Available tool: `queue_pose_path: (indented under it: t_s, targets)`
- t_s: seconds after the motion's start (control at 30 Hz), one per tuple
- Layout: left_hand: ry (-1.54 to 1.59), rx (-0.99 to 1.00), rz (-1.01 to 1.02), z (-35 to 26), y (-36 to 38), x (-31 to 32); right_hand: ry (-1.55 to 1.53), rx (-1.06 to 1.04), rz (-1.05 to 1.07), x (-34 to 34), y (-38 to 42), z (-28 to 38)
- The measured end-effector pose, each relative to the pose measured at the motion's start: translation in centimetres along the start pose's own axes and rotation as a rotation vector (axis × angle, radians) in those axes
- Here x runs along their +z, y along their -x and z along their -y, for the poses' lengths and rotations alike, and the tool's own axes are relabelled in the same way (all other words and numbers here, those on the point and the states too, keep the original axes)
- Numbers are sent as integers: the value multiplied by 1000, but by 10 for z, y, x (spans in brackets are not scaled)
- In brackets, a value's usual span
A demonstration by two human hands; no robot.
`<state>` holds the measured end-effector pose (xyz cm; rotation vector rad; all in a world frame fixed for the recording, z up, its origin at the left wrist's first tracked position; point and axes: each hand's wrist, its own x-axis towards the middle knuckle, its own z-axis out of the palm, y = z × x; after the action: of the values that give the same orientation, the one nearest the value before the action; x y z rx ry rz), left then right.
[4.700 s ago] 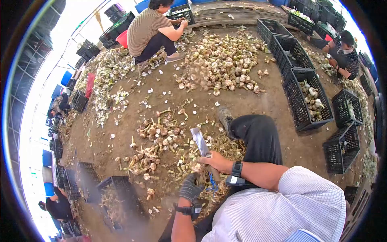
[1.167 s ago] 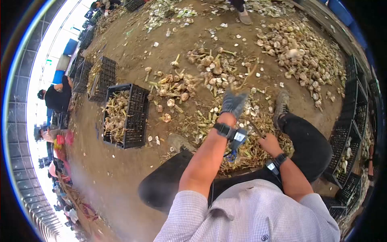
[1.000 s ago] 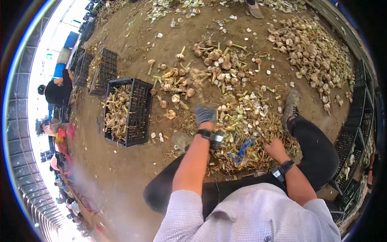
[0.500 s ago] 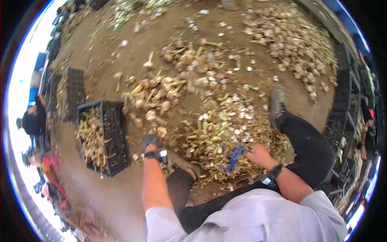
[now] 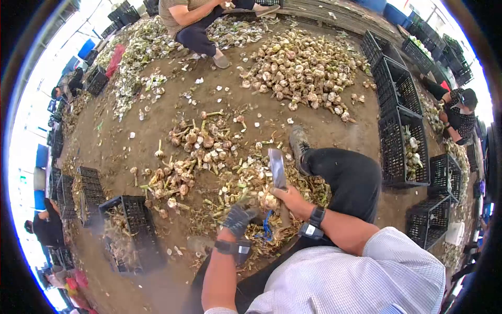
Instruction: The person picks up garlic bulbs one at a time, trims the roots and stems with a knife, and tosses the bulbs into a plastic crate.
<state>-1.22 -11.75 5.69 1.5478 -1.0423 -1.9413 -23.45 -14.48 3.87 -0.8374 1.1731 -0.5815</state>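
My left hand [image 5: 239, 220], in a dark glove, is closed on a garlic bulb [image 5: 269, 200], its fingers partly blurred. My bare right hand [image 5: 294, 201] grips a knife [image 5: 277, 170] with a broad metal blade pointing away from me and a wooden handle. The blade stands just beyond the bulb. A blue cord [image 5: 267, 226] hangs beside the handle. Beneath both hands lies a heap of cut stems and trimmings [image 5: 230, 196]. Garlic with stems [image 5: 180, 175] is piled ahead and to the left.
At my left stands a black crate [image 5: 141, 225] holding stems or garlic. A large garlic pile [image 5: 308, 68] lies farther off. Black crates [image 5: 402, 149] line the right side. One person [image 5: 193, 21] sits at the back, another [image 5: 460, 112] at the right. My shoe [image 5: 299, 149] borders the trimmings.
My left hand has come back from the loose bulbs near the crate to the trimmings, close to my right hand. The knife now shows in my right hand. The view has shifted.
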Motion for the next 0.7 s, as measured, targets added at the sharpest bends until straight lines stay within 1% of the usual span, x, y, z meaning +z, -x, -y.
queue_pose_path:
  t_s: [0.03, 0.07, 0.1, 0.13, 0.2, 0.23, 0.33, 0.37, 0.47, 0.5, 0.53, 0.6, 0.63, 0.7]
  targets:
    - [-208, 60, -39, -8, 4, 10, 28, -80, 19, -4, 5, 5]
    - [-416, 114, -78, -16, 14, 23, 52, -79, 54, -7, 6, 3]
    - [-504, 421, -205, -29, 33, 46, 134, -97, 42, -4, 11, 13]
    - [-570, 354, -253, -28, 34, 56, 217, -117, 31, -1, 19, 23]
    - [-696, 222, -345, -21, 31, 68, 240, -187, 81, 7, 30, 34]
    - [-564, 318, -366, 13, 14, 64, 251, -222, 106, 9, 35, 38]
    - [-65, 334, -214, -1, 31, 72, 233, -336, 130, 10, 49, 48]
    - [101, 340, -275, 3, 36, 77, 351, -490, 127, 9, 43, 42]
    - [107, 321, -270, 2, 43, 70, 622, -596, 174, -2, 45, 28]
    - [63, 399, -307, 16, 40, 65, 632, -704, 172, -1, 48, 26]
    - [-112, 449, -334, 29, 36, 59, 683, -710, 171, -1, 51, 25]
    - [-465, 541, -381, 22, 38, 55, 785, -723, 165, -1, 61, 30]
    - [-166, 502, -354, 21, 42, 59, 797, -736, 170, -1, 63, 31]
    - [-223, 593, -404, 33, 39, 60, 818, -762, 178, -1, 65, 33]
